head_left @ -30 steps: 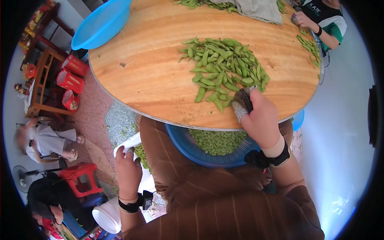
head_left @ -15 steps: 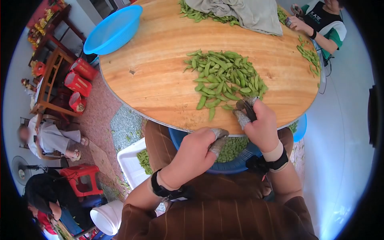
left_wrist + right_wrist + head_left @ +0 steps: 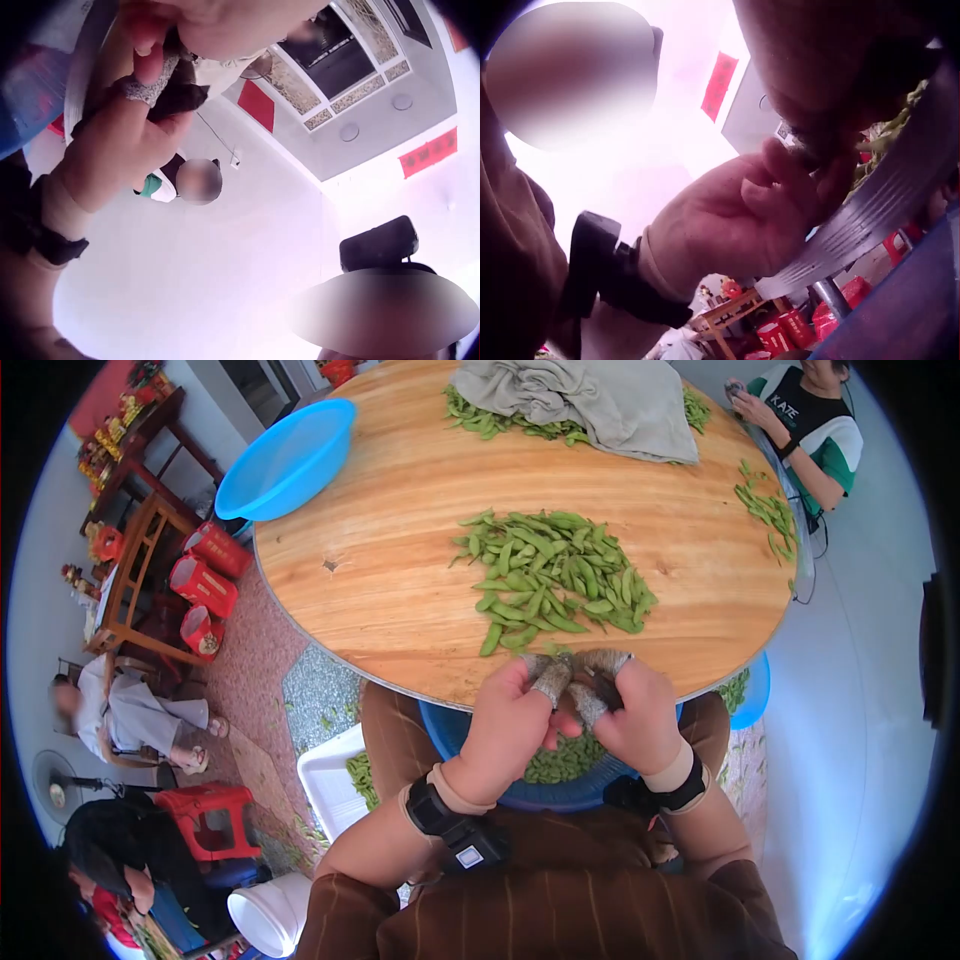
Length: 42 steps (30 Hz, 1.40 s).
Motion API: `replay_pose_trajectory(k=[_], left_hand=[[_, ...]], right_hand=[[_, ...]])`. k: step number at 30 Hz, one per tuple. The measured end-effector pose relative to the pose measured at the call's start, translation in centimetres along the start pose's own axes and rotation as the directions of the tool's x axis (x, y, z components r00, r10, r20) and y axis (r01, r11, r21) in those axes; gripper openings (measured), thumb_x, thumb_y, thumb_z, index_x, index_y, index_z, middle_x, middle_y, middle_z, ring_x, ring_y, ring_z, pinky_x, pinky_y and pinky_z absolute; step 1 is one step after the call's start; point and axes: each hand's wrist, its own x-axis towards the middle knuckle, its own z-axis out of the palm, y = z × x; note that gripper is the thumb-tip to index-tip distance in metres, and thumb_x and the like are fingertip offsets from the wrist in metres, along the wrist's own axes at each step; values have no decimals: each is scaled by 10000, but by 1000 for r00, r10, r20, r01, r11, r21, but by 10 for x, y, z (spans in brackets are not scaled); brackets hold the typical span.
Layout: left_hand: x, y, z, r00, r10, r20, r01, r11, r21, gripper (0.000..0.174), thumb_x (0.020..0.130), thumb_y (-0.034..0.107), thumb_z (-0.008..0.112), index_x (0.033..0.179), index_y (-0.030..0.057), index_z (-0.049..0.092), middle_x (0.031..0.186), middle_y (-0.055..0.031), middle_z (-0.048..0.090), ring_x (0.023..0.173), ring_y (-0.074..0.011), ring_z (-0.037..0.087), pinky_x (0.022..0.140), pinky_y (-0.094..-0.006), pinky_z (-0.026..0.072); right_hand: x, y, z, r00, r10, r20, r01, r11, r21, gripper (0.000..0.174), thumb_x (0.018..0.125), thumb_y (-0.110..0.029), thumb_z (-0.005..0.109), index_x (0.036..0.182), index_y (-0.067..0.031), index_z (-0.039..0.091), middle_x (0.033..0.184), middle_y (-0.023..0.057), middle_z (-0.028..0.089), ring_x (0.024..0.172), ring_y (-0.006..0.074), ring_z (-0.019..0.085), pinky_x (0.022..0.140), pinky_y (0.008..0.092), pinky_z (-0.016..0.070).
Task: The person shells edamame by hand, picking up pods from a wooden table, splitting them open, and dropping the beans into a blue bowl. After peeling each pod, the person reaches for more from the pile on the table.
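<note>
Both hands meet at the near edge of the round wooden table point(image 3: 400, 570), over a blue basket point(image 3: 560, 798) of shelled green beans on the lap. Grey knit covers with dark pads sit on the thumbs and some fingers. My left hand point(image 3: 497, 725) and right hand point(image 3: 640, 715) pinch a green soybean pod point(image 3: 562, 656) between their fingertips, mostly hidden by the covers. Just beyond lies a pile of soybean pods point(image 3: 560, 570). In the left wrist view the right hand point(image 3: 112, 154) shows its covered fingertips; the right wrist view shows the left hand point(image 3: 735, 217) from below.
A light blue basket point(image 3: 285, 460) stands at the table's left. Grey cloth point(image 3: 600, 405) covers more pods at the back. Another person point(image 3: 805, 440) works at the right. Beside the left leg is a white tray point(image 3: 325, 785) holding beans; a white bucket point(image 3: 270, 915) stands lower left.
My left hand has risen from beside the white tray to the table edge and met the right hand. The right hand has drawn back slightly from the pile.
</note>
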Motion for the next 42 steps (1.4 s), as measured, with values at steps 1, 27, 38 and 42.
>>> replay_pose_trajectory(k=[1, 27, 38, 42], left_hand=[[-1, 1, 2, 999, 35, -27, -34, 998, 45, 143, 933, 105, 492, 1035, 28, 557, 792, -64, 624, 572, -116, 600, 442, -206, 423], [-12, 4, 21, 956, 157, 247, -256, 859, 443, 179, 880, -52, 486, 1040, -9, 554, 817, -38, 598, 601, -92, 560, 541, -232, 462], [-22, -14, 22, 841, 173, 513, -522, 513, 682, 322, 747, -106, 462, 1031, -17, 587, 804, -55, 616, 676, -118, 598, 622, -243, 504], [-29, -15, 10, 875, 167, 454, -479, 430, 765, 332, 729, -115, 467, 1023, -24, 594, 779, -69, 620, 665, -132, 598, 624, -247, 506]], right_hand=[[1, -3, -2, 996, 88, -9, -87, 994, 64, 332, 705, -29, 651, 1032, -26, 601, 840, 168, 627, 752, 353, 629, 646, 390, 508], [-32, 69, -74, 724, 681, -111, -558, 673, 485, 197, 881, -153, 618, 997, 4, 600, 804, 167, 658, 726, 277, 655, 643, 338, 497], [-55, 5, -67, 854, 449, 262, -517, 790, 329, 333, 805, -154, 695, 1094, -16, 604, 854, 111, 653, 759, 183, 624, 714, 298, 495], [-55, 4, -32, 912, 338, 232, -410, 766, 495, 240, 810, -137, 695, 1005, -17, 621, 815, 101, 638, 748, 149, 610, 692, 289, 491]])
